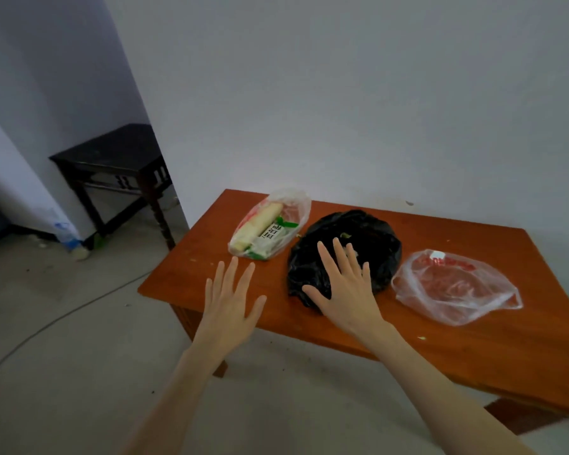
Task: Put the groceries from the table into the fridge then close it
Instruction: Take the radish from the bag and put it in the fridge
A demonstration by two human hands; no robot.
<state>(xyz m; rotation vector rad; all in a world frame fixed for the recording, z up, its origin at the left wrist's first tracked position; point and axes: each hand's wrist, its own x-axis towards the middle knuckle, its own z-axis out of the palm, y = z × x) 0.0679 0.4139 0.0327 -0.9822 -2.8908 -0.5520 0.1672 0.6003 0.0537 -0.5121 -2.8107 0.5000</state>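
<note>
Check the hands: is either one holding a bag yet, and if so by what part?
Nothing is held. The left hand is spread open over the table; the right hand is open, fingers straight, over the black bag.

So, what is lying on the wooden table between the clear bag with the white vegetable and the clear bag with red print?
In the head view, the crumpled black plastic bag lies between them, with the open right hand over its near side.
</note>
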